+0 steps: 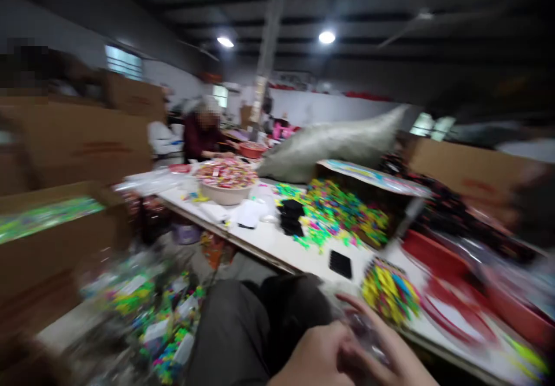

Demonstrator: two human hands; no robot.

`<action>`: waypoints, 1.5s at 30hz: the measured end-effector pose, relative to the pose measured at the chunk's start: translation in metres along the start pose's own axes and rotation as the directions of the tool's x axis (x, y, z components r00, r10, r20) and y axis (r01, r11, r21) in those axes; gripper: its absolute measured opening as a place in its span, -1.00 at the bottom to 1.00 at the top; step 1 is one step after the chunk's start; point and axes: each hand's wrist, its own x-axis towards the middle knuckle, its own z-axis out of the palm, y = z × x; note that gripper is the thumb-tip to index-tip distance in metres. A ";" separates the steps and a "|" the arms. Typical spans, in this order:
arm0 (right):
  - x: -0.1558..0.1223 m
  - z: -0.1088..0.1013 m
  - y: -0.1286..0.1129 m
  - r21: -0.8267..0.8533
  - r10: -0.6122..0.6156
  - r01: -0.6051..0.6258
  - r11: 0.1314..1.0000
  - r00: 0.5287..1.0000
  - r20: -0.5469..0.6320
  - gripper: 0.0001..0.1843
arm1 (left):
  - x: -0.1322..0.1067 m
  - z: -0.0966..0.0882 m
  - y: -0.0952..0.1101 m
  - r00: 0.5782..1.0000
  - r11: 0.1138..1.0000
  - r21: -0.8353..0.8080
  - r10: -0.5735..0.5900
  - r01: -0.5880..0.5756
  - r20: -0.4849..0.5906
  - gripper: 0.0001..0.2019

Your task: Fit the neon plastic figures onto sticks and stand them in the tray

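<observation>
At the bottom of the head view my left hand (318, 354) is closed, its fingertips against a see-through plastic bag (367, 335). My right hand (392, 354) curls around the same plastic from the other side, index finger and thumb bent about it. Motion blur hides the exact grip and whatever the bag contains. Just beyond the hands, on the white table (277, 253), lies a bundle of yellow, green and blue small plastic pieces (388, 290). A black ridged pad (340, 264) rests to its left.
Colourful pieces spill from a tipped box (373, 172). A basin (228, 192) heaped with small items stands farther left, near another person (203, 129). Red trays (455, 293) are at right. Filled bags (169, 328) lie on the left floor beside cardboard boxes (82, 149).
</observation>
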 end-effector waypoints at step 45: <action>0.068 -0.143 0.265 0.943 0.767 0.318 0.102 0.579 -0.278 -0.88 | 0.318 0.063 -0.081 0.810 0.739 -0.369 -0.582 0.564 0.072 -0.76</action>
